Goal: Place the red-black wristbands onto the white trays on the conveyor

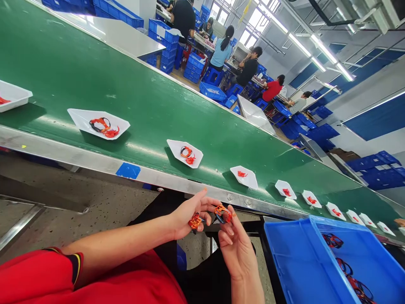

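My left hand (186, 213) is closed around a small orange-and-black wire bundle (195, 221), and its fingertips reach toward the other hand. Between the thumb and fingers of my right hand (237, 242) is a looped orange-and-black wire coil (222, 214). Both hands are in front of the near metal edge of a green conveyor belt (139, 97). Closest to them on the belt are a white tray (249, 179) with red pieces and another white tray (174, 145) with a wire loop and red pieces.
At my right stands a blue bin (287, 253) with several wire coils (344, 267) inside. More white trays (107, 116) line the belt both ways. A metal rail (95, 154) borders it. Beyond the belt, several people sit at benches among blue crates (194, 65).
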Tool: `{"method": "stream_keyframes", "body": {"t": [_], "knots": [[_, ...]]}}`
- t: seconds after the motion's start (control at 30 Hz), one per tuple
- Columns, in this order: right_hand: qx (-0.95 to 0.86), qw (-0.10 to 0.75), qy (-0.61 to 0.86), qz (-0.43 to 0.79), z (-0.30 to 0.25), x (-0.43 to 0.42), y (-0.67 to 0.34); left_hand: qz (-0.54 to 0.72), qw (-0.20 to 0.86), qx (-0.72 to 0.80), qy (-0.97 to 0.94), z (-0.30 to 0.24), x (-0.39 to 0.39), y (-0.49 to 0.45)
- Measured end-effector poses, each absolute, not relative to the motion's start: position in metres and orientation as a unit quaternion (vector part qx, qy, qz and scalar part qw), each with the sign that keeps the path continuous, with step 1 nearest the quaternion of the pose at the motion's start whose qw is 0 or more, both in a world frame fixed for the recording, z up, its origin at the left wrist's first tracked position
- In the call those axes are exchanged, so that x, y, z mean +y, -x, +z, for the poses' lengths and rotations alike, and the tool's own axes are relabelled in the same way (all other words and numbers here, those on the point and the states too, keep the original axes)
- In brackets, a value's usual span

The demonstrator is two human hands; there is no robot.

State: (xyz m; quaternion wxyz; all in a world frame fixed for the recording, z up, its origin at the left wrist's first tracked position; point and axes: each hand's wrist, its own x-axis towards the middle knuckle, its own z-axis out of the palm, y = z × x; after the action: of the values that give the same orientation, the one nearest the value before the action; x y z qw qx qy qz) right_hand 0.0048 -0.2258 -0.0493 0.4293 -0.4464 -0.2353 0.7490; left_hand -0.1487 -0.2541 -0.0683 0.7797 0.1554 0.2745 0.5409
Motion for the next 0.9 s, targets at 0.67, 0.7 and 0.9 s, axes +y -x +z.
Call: {"method": "stream_keyframes", "body": {"t": [0.67, 0.7, 0.9], "knots": [[-0.763, 0.304, 0.446, 0.356, -0.007, -0.223, 0.017, 0.564, 0.809, 0.162, 0.041, -0.057, -0.251, 0.153], [-0.761, 0.297, 0.426, 0.39, -0.012, -0.237, 0.022, 0.562, 0.808, 0.17, 0.043, -0.056, -0.251, 0.151], [-0.497, 0.346, 0.441, 0.662, -0.049, -0.256, 0.016, 0.552, 0.814, 0.183, -0.011, -0.057, -0.257, 0.146]]}}
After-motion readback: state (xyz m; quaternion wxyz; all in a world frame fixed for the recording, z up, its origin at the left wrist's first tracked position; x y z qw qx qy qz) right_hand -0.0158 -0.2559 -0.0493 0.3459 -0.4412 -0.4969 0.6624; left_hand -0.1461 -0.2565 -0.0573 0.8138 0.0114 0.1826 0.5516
